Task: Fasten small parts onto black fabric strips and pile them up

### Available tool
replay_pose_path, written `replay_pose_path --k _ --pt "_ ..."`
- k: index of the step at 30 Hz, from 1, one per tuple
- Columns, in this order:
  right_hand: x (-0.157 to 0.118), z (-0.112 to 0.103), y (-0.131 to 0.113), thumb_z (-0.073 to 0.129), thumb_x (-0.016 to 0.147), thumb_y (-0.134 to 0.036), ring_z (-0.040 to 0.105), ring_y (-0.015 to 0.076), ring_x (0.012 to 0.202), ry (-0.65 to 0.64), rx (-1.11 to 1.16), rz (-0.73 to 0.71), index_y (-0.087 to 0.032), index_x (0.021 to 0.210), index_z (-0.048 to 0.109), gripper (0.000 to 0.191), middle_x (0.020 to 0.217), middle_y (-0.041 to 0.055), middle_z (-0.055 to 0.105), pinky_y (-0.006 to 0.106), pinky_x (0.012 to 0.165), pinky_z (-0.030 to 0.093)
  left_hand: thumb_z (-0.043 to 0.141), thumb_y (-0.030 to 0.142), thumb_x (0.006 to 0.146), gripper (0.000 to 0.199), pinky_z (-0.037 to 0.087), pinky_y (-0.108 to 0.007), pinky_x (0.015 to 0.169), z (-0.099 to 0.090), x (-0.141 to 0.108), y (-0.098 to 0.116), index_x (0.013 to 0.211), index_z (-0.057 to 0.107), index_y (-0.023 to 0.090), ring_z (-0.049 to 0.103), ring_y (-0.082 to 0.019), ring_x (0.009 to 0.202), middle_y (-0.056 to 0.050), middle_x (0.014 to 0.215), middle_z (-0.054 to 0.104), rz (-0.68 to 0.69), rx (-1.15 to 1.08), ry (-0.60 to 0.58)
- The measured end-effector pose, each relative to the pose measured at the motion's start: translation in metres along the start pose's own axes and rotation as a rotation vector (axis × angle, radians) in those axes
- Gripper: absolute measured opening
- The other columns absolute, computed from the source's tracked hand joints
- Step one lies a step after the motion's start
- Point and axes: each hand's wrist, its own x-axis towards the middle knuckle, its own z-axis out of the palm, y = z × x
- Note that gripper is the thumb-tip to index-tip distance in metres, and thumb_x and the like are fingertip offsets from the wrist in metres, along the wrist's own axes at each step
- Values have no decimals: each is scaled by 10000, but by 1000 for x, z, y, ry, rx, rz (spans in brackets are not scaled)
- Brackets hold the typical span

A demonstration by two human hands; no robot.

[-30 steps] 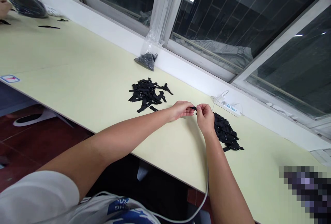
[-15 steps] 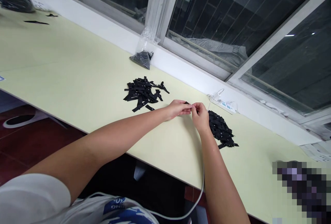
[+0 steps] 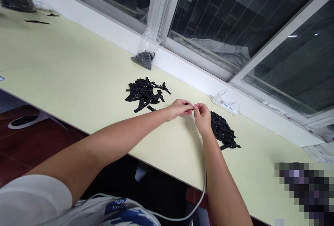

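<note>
Above the pale table (image 3: 86, 90), my left hand (image 3: 180, 109) and my right hand (image 3: 202, 117) meet, fingertips almost touching. Both are closed in a pinch on a small black strip (image 3: 187, 103), most of which my fingers hide. Left of my hands lies a loose pile of black strips (image 3: 143, 92), some with small light dots. Just behind my right wrist is a second, denser pile of black strips (image 3: 223, 130), partly covered by that hand. One single strip (image 3: 151, 108) rests near my left forearm.
A clear plastic bag (image 3: 143, 59) with dark contents stands against the wall. A white power strip (image 3: 227, 107) with a plugged-in cord sits beyond my right hand. A white cable (image 3: 200, 198) runs from my lap over the table edge. A blurred-out dark object (image 3: 305, 187) is at the right.
My left fingers have shifted very slightly, and less of the black strip shows between them. The piles look the same.
</note>
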Motion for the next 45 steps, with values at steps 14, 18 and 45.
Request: replay_pose_path --k 14,18,45 --pt "-6 0 -16 541 904 -451 614 197 771 16 -84 -29 -201 922 597 257 886 51 666 344 727 483 745 152 757 111 525 -326 879 -3 3 -3 798 653 104 632 -110 743 -75 793 678 -61 26 7" --pt "-4 1 -11 560 888 -478 611 198 783 14 -6 -13 -193 936 590 291 891 59 655 349 739 494 740 149 725 115 510 -315 896 -6 5 -4 787 648 116 626 -109 761 -64 816 667 -112 -29 -35" --pt "-5 5 -9 565 875 -505 587 192 749 -8 14 28 -204 933 591 307 875 55 657 338 704 481 671 80 705 88 499 -286 831 -5 1 3 738 614 139 566 -93 682 -15 713 584 -120 -39 4"
